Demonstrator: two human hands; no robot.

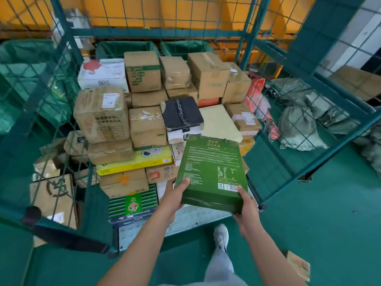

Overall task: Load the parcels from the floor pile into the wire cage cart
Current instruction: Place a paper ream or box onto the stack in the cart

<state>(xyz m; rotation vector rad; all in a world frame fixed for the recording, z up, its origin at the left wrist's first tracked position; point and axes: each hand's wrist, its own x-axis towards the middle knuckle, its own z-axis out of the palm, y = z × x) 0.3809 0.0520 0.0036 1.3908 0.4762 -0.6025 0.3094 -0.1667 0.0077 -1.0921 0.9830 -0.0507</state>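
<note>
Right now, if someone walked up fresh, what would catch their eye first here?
Probably the flat green box in the foreground, gripped at its near corners by the left hand and right hand. Behind it, stacked cardboard parcels fill the green wire cage cart, with grey sacks lying on the floor to its right.

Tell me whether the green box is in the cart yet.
Not yet. The green box is held by the left hand and right hand above the stacked parcels.

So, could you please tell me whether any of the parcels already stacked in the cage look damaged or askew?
Yes: the black box in the middle of the wire cage cart sits skewed, with frayed tape across its lid and a torn corner. The big taped carton to its left looks crumpled and leans.
</note>
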